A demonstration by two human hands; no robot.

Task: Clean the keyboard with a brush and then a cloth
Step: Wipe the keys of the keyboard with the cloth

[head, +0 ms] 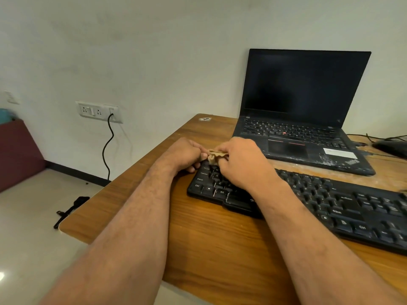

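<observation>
A black keyboard lies slantwise on the wooden table. Over its far left corner both hands hold a small tan cloth bunched between them. My left hand pinches the cloth's left end with curled fingers. My right hand pinches the right end and covers the keys beneath it. A fold of the cloth hangs down onto the top-left keys. No brush is in sight.
An open black laptop with a dark screen stands behind the keyboard. A dark mouse and cables lie at the far right. A wall socket with a black cable is left of the table, whose left edge runs close to my left forearm.
</observation>
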